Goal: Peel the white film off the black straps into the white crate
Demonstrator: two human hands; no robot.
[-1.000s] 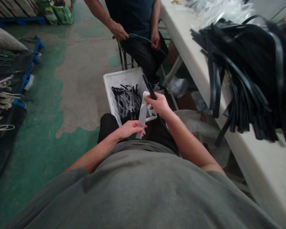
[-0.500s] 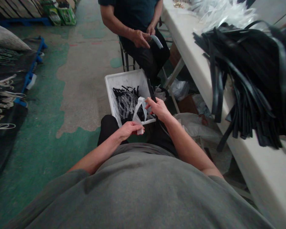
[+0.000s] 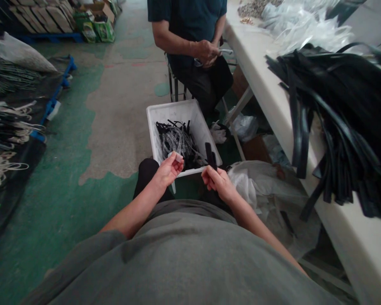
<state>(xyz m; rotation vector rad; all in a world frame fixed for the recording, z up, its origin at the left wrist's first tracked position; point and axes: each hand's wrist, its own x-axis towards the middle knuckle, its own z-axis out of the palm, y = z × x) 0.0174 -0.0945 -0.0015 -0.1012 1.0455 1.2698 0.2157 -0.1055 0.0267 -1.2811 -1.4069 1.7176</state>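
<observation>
My left hand (image 3: pixel 167 171) is closed on a whitish translucent strip (image 3: pixel 178 157). One end sticks up at the fingertips, and a tail shows below the hand. Fingers curled, my right hand (image 3: pixel 219 183) grips black strips (image 3: pixel 210 155) that point upward. A gap separates the two hands. Just beyond them stands a white plastic bin (image 3: pixel 169 111). In it lies a tangled heap of black and clear strips (image 3: pixel 178 137).
Facing me sits a person (image 3: pixel 190 42), both hands around a small pale piece. Along the right runs a white table (image 3: pixel 257 63) bearing a large bundle of black strips (image 3: pixel 336 106) and clear plastic (image 3: pixel 305 25). Blue pallets (image 3: pixel 59 91) with corded bundles stand left.
My hands have moved apart; the right one came back toward me with the black strips. The whitish strip no longer loops between them. The other person's hands have drawn together.
</observation>
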